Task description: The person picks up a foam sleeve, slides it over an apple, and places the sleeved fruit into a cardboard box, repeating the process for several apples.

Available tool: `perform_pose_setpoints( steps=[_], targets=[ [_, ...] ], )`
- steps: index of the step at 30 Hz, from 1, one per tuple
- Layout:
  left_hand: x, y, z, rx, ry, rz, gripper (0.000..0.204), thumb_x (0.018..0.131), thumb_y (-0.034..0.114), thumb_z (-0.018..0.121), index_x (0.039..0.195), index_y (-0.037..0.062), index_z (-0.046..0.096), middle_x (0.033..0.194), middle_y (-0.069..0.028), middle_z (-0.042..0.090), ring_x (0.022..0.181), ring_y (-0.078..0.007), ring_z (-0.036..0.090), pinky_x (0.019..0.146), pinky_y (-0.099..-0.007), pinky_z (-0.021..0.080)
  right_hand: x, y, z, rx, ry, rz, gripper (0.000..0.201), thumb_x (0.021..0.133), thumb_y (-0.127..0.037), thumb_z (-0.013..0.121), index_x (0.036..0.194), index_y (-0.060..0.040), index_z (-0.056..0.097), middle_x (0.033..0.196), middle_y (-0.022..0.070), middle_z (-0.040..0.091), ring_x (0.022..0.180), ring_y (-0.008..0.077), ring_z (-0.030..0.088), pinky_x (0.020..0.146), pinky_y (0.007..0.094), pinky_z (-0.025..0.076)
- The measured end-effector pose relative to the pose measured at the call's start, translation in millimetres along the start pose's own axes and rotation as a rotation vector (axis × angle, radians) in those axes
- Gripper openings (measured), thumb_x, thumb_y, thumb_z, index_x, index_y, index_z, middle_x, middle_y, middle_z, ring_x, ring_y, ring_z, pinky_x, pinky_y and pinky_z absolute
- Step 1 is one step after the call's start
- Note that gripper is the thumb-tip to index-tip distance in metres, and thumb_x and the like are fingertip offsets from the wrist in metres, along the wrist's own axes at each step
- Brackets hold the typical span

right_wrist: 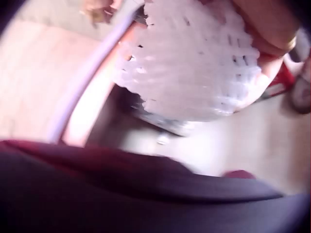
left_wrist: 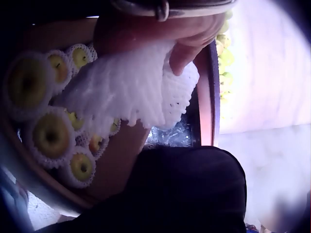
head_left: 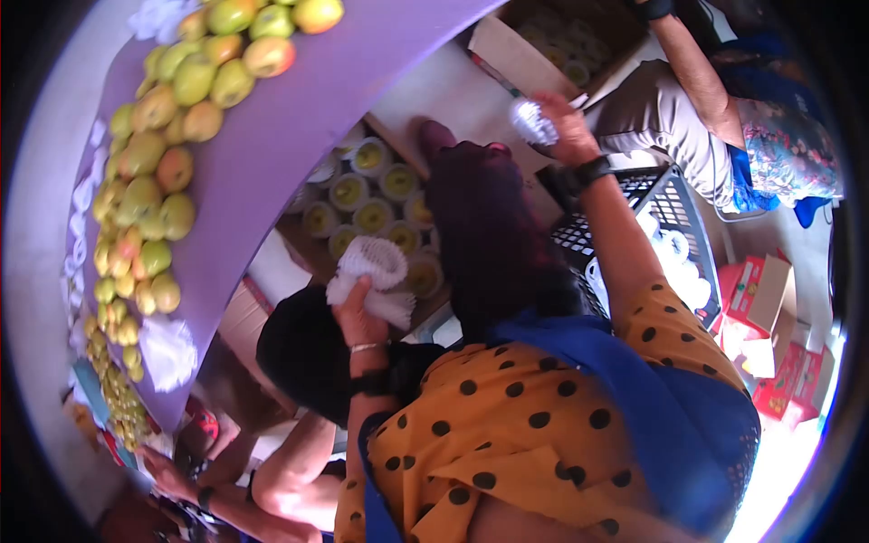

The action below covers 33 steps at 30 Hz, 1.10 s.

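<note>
- My left hand [head_left: 356, 317] held a bunch of white foam nets [head_left: 371, 281]. My fingers were curled round the bunch and my thumb [left_wrist: 187, 51] pressed into it.
- The bunch hung just over the near edge of a cardboard box [head_left: 299, 249] on the floor.
- In that box lay yellow-green apples [head_left: 373, 215], each one sitting in its own white net, packed close in rows.
- My right hand [head_left: 566, 122] was up higher and held one more foam net [head_left: 532, 122]. My fingers were wrapped round it, and my wrist camera showed the net [right_wrist: 194, 58] puffed out like a ball.
- That net was above the floor, between the apple box and a second open box [head_left: 579, 41] farther off.
- Beside my right arm stood a black plastic crate [head_left: 665, 204] with white nets inside.
- On my left ran a long table with a purple cloth [head_left: 299, 118], and lots of loose apples [head_left: 163, 154] lay on it in a heap.
- Red and white cartons [head_left: 769, 317] lay on the floor at my right.
- Another person in a flowery top [head_left: 787, 149] sat past the crate.
</note>
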State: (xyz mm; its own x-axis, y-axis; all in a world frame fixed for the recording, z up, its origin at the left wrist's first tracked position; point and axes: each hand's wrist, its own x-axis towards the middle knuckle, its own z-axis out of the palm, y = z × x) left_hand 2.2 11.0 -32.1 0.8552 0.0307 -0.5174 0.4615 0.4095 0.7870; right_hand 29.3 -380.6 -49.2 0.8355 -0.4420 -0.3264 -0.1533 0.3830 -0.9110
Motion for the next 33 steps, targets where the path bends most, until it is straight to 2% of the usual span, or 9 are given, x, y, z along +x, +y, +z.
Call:
perform_pose_setpoints(
  steps=[1,5,7,9,11,18,22,26,33],
  targets=[
    [0,-1,-2,-0.044,-0.007,-0.005,0.040,0.069,0.002,0.060,0.107,0.0030,0.049,0.098,-0.0082,0.056,0.087,-0.0214,0.055,0.071,-0.0335,0.045,-5,-21,14,0.251,-0.097,0.029,0.022,0.078,-0.011,0.051,0.098,-0.0037,0.054,0.098,0.0067,0.057,0.088,0.0151,0.055,0.080,0.0253,0.045],
    [-10,3,0,-0.142,0.030,0.013,0.038,0.068,-0.001,0.061,0.105,0.0039,0.050,0.096,-0.0073,0.056,0.083,-0.0198,0.056,0.062,-0.0313,0.046,-74,-93,85,-0.035,-0.423,-0.172,0.017,0.076,-0.020,0.056,0.084,-0.0058,0.052,0.089,0.0061,0.056,0.084,0.0165,0.054,0.074,0.0268,0.046],
    [-13,2,-4,-0.121,0.084,0.018,0.035,0.069,-0.001,0.060,0.102,0.0042,0.051,0.092,-0.0065,0.057,0.080,-0.0198,0.056,0.060,-0.0311,0.046,-104,-79,125,0.432,-0.587,0.032,0.008,0.080,-0.010,0.057,0.085,-0.0038,0.055,0.080,0.0033,0.058,0.072,0.0092,0.056,0.066,0.0229,0.047],
    [-15,2,-8,-0.146,0.072,0.054,0.033,0.069,-0.001,0.060,0.100,0.0045,0.051,0.089,-0.0057,0.058,0.077,-0.0201,0.057,0.058,-0.0307,0.046,-138,-75,162,-0.201,-0.626,-0.092,0.009,0.077,-0.006,0.057,0.084,-0.0029,0.052,0.083,0.0054,0.059,0.073,0.0096,0.053,0.063,0.0228,0.044],
    [-20,5,-13,-0.264,-0.036,0.059,0.033,0.068,0.000,0.059,0.100,0.0044,0.051,0.087,-0.0052,0.058,0.075,-0.0197,0.056,0.056,-0.0299,0.046,-140,-40,184,-0.127,-0.690,0.034,0.010,0.073,-0.002,0.055,0.071,-0.0051,0.046,0.081,0.0063,0.057,0.071,0.0094,0.053,0.061,0.0216,0.043],
    [-32,10,-26,-0.505,-0.415,-0.114,0.045,0.069,0.007,0.048,0.114,-0.0017,0.045,0.110,-0.0145,0.053,0.104,-0.0302,0.049,0.094,-0.0426,0.034,-135,22,190,-0.282,-0.831,0.361,0.017,0.080,-0.014,0.053,0.089,-0.0010,0.058,0.080,0.0026,0.059,0.072,0.0067,0.052,0.063,0.0217,0.043],
    [-23,2,-34,-0.486,-0.434,-0.076,0.042,0.069,0.004,0.049,0.110,-0.0014,0.047,0.107,-0.0132,0.054,0.099,-0.0282,0.052,0.089,-0.0405,0.039,-141,21,189,-0.320,-1.009,0.335,0.024,0.077,-0.017,0.059,0.094,-0.0001,0.059,0.084,0.0027,0.058,0.073,0.0070,0.052,0.065,0.0217,0.043],
    [-25,2,-29,-0.379,-0.294,0.017,0.032,0.069,-0.002,0.052,0.101,0.0004,0.051,0.095,-0.0087,0.056,0.087,-0.0233,0.056,0.078,-0.0356,0.045,-144,20,186,-0.480,-1.174,0.224,0.024,0.072,-0.016,0.065,0.090,-0.0002,0.060,0.080,0.0021,0.058,0.070,0.0068,0.051,0.063,0.0215,0.042],
    [-22,2,-23,-0.092,0.201,0.236,0.030,0.066,-0.005,0.059,0.095,0.0018,0.052,0.086,-0.0052,0.056,0.078,-0.0184,0.056,0.071,-0.0315,0.046,-142,20,179,-0.518,-1.009,0.199,0.013,0.070,-0.012,0.064,0.078,-0.0032,0.058,0.071,-0.0010,0.054,0.064,0.0046,0.049,0.057,0.0206,0.041]
  ],
)
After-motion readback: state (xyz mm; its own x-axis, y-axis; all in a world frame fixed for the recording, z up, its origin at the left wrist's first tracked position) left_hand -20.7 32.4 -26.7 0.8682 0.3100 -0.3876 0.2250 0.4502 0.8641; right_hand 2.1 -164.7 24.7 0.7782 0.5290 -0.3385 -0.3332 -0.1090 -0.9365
